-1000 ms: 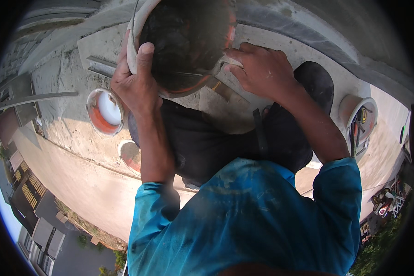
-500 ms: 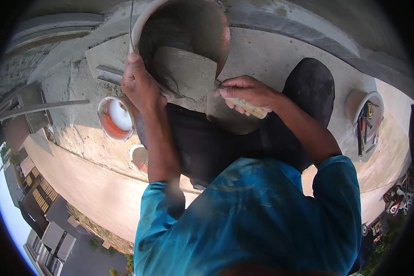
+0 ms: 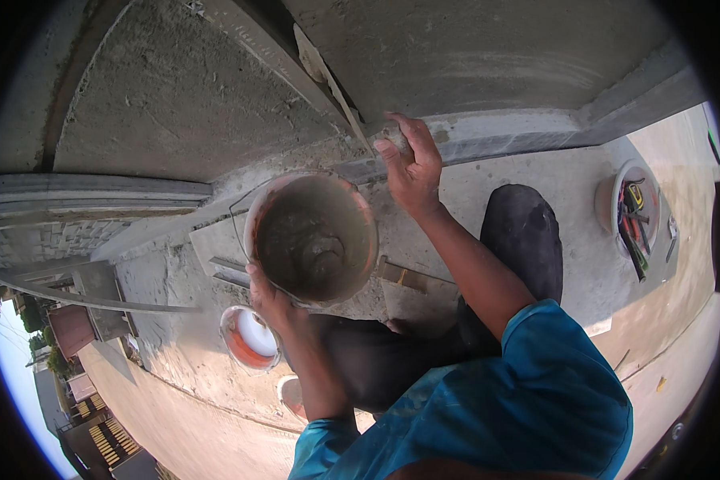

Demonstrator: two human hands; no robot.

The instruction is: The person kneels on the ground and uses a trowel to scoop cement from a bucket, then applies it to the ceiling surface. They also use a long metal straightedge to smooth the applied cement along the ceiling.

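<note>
My left hand (image 3: 270,298) is closed on the near-left rim of a large bucket (image 3: 363,216) of wet grey mortar (image 3: 308,232). The bucket stands upright in front of my knees, its wire handle down at its left side. Higher up, my right hand (image 3: 414,164) grips a trowel by its handle. The trowel's blade (image 3: 326,78) appears almost edge-on, with grey mortar along it. It is up at the wall, beside a long straight edge (image 3: 276,52); whether it touches the wall I cannot tell.
A small orange-and-white bucket (image 3: 250,339) stands left of my legs, near another small container (image 3: 291,394). At the right is a bucket of hand tools (image 3: 635,210). A flat tool (image 3: 406,277) lies just right of the mortar bucket. A long strip (image 3: 96,298) juts in from the left.
My right hand has lifted the trowel from over the bucket up to the wall. My left hand stays at the bucket's rim. The view has shifted toward the wall.
</note>
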